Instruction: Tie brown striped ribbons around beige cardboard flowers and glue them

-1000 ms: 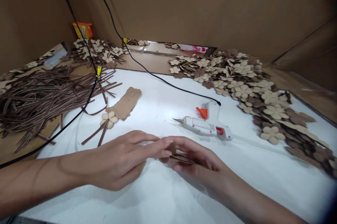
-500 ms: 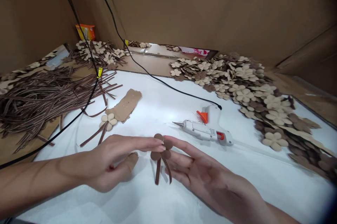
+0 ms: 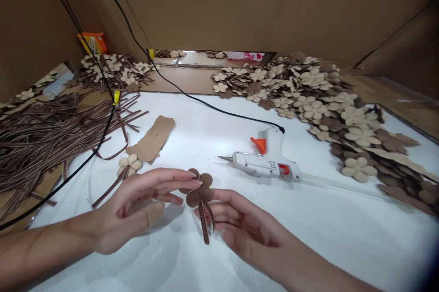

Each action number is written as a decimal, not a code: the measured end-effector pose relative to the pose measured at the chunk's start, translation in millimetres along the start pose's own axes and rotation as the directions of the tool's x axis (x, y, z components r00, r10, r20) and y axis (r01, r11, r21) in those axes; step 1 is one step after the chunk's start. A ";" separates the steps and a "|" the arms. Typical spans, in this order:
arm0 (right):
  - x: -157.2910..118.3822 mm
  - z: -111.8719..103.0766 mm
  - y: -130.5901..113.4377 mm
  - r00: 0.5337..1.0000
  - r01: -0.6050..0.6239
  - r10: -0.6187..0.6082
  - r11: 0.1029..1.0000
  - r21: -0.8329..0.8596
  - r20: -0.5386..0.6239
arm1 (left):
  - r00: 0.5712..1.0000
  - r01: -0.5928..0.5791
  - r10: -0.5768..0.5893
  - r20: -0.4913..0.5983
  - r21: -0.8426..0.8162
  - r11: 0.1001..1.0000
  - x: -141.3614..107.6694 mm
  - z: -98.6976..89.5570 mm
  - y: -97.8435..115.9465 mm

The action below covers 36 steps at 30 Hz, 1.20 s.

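A dark brown felt flower (image 3: 205, 181) with two striped ribbon tails (image 3: 203, 223) is held up between my hands over the white surface. My left hand (image 3: 140, 207) has its fingertips on the flower's left petals, its thumb apart below. From the right, my right hand (image 3: 243, 225) supports the flower's lower right petal and the ribbon side with bent fingers. Behind the hands lies a white glue gun (image 3: 255, 164) on its side, nozzle to the left. A beige flower with ribbon tails (image 3: 130, 165) rests just beyond my left hand, beside a torn cardboard piece (image 3: 154, 139).
Many striped ribbons (image 3: 58, 136) are heaped at the left. Beige and brown flowers (image 3: 313, 109) form a long pile at the right, with another pile (image 3: 113, 70) at the back left. A black cable (image 3: 192, 97) crosses to the glue gun. Cardboard walls (image 3: 212, 8) surround the surface.
The brown flower has moved slightly left and turned. My right hand has rotated from palm up to a more closed, sideways pose. The whole view has shifted a little.
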State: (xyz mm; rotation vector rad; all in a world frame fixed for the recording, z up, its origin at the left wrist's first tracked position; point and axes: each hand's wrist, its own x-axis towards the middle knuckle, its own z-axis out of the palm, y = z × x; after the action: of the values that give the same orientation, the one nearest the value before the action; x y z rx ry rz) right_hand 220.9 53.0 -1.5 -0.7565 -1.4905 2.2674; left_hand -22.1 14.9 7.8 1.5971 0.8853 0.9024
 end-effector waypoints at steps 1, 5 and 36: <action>0.2 0.0 0.1 1.000 0.000 0.000 1.000 -0.008 -0.004 | 1.000 0.020 -0.021 -0.006 -0.028 0.999 0.7 -0.1 -0.5; 1.6 -0.4 0.0 0.998 0.036 -0.040 0.997 -0.073 -0.045 | 0.998 0.026 -0.021 0.051 -0.093 0.995 3.8 -1.3 -5.5; 1.1 6.0 5.5 0.980 0.172 -0.197 0.822 -0.543 0.012 | 0.844 0.472 -0.532 0.073 -0.573 0.670 13.7 35.0 1.0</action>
State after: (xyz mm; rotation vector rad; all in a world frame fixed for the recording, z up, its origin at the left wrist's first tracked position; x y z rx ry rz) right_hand 216.6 46.9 -4.9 -0.7557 -2.1173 1.6760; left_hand 15.3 12.2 4.7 0.7207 0.9449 0.7477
